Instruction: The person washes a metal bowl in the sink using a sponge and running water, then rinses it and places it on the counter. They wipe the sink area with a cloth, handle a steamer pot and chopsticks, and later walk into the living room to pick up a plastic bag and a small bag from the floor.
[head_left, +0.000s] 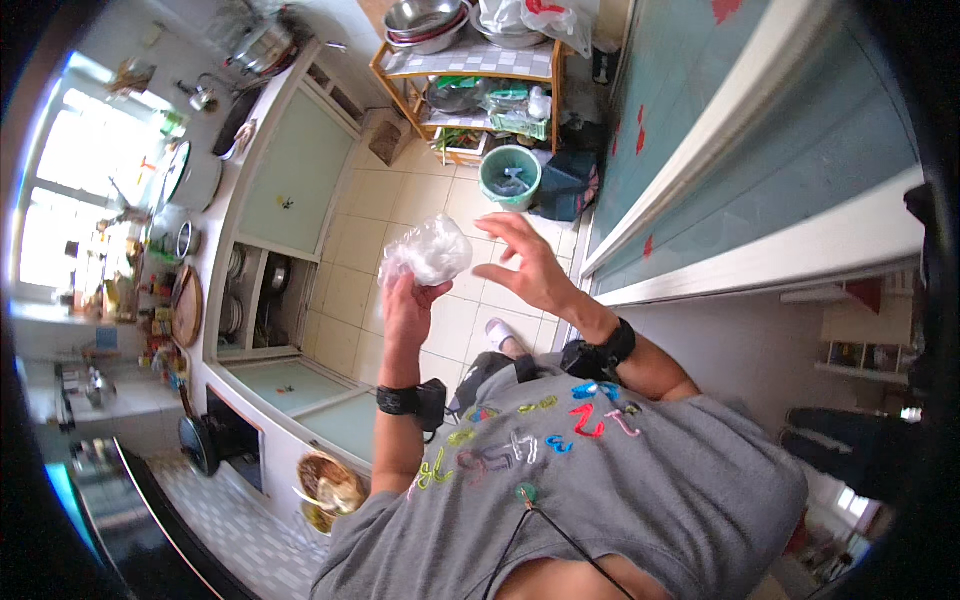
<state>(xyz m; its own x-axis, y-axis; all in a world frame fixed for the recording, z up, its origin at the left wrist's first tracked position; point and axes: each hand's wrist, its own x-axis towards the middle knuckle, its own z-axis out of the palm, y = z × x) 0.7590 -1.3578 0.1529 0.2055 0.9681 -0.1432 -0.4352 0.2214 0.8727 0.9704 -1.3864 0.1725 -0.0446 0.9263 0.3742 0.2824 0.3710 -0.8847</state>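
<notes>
A crumpled clear plastic bag (435, 247) is gripped in my left hand (407, 307), held out in front of my body above the tiled floor. What may be inside the bag cannot be made out. My right hand (525, 259) hovers just to the right of it, fingers spread and slightly curled, with nothing in them and a small gap to the plastic. Beyond my right hand, a green bucket (510, 196) stands on the floor with some bluish plastic inside. Black straps with small boxes circle both my wrists.
A wooden shelf rack (469, 66) with metal basins (427, 22) stands ahead. On the left runs a counter with glass-fronted cabinets (296, 176), one section open on stacked dishes. A framed sliding glass door (697, 187) borders the right. A woven basket (330, 480) is at lower left.
</notes>
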